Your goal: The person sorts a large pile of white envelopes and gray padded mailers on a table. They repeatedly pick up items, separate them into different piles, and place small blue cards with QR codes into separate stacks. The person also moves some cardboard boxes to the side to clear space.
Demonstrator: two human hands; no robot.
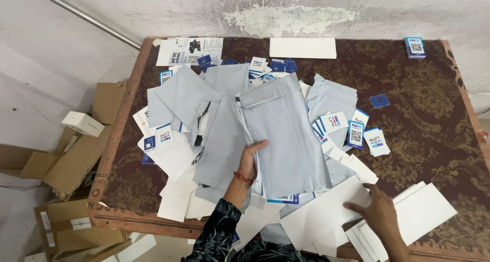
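The left hand (250, 160) grips a grey mailing pouch (286, 139) by its near left edge, thumb lying across the front face and the fingers tucked behind it out of sight. A red thread band (243, 178) circles the wrist, and a dark patterned sleeve (217, 231) runs down to the near edge of the view. The pouch is tall and flat, plain grey, with a folded flap at its far end. It is held slightly tilted above a loose heap of similar grey pouches (204, 101) spread over the middle of the bench (423, 88).

The right hand (375, 211) lies flat and open, fingers spread, pressing on a white envelope (319, 216) at the near right of the bench. It grasps nothing. More white envelopes (423, 211) fan out just beside it to the right.

Small blue and white cards (356, 129) with square code patterns lie to the right of the held pouch, and others (265, 68) are scattered at the far side of the heap. A small stack of such cards (415, 47) sits in the far right corner, and a white envelope (302, 48) lies alone at the far edge. The bench has a dark brown patterned cover. On the floor to the left lie flattened cardboard boxes (76, 160) and a small white box (82, 123).
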